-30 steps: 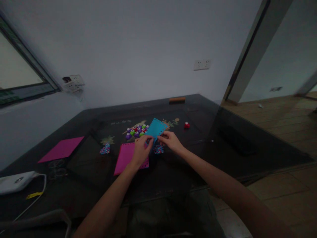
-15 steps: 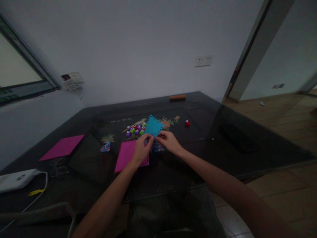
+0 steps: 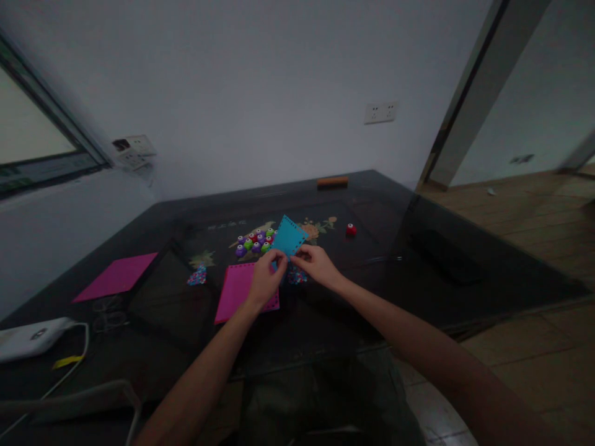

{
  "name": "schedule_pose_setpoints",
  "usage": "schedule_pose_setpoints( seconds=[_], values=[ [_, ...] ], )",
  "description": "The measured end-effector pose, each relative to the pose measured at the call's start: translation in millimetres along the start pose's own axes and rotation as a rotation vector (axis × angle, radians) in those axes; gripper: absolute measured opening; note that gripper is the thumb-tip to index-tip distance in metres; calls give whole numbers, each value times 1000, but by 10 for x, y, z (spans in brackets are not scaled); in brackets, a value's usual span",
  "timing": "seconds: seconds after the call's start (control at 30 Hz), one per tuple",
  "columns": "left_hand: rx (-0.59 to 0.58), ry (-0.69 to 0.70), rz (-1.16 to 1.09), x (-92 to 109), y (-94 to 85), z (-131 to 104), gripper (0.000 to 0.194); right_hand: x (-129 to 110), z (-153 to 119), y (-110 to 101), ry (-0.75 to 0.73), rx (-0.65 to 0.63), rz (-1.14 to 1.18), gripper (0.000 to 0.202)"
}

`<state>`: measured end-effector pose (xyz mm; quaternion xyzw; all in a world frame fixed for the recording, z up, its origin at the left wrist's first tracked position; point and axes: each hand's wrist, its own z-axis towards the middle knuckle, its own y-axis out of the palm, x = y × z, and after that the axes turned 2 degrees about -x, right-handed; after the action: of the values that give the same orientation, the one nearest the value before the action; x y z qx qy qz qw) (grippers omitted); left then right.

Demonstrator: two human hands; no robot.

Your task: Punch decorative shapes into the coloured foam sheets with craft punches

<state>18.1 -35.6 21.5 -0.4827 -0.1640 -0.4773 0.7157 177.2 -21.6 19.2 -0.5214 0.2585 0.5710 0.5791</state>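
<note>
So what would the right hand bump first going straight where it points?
The right hand would probably meet the blue sheet first, then the left hand; depth is hard to tell.

Counts two hands, one left hand (image 3: 267,279) and one right hand (image 3: 320,265), with one blue sheet (image 3: 287,235) at the fingertips. Makes two pink sheets: the holed sheet (image 3: 236,288) partly behind the left hand, the plain sheet (image 3: 116,277) well left of it. Two bead piles also, one pile (image 3: 297,275) just beside the right hand, another pile (image 3: 198,275) left of the left. Beyond the left hand, about a dozen eyed pieces (image 3: 256,247), partly hidden; beyond the right, one red piece (image 3: 351,230). Farthest from both, one brown bar (image 3: 332,182).
</note>
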Motion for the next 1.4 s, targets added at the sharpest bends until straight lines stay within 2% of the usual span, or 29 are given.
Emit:
schedule_pose_setpoints(
  seconds=[0.3,0.5,0.73,1.07,1.27,1.4],
  values=[
    [-8,-1,10,24,-9,5,13,23,-6,8,8,13,-23,14],
    [15,2,32,30,-4,-6,12,34,-9,34,16,67,-2,15],
    [88,6,19,36,48,-29,12,25,-20,77,64,112,149,21],
    [115,-33,-41,57,73,-39,12,7,-43,106,121,111,298,30],
    [128,-56,-57,53,66,-33,13,7,-31,76,114,104,286,31],
    [145,-72,-63,26,45,-21,14,43,6,3,109,163,256,31]
  ],
)
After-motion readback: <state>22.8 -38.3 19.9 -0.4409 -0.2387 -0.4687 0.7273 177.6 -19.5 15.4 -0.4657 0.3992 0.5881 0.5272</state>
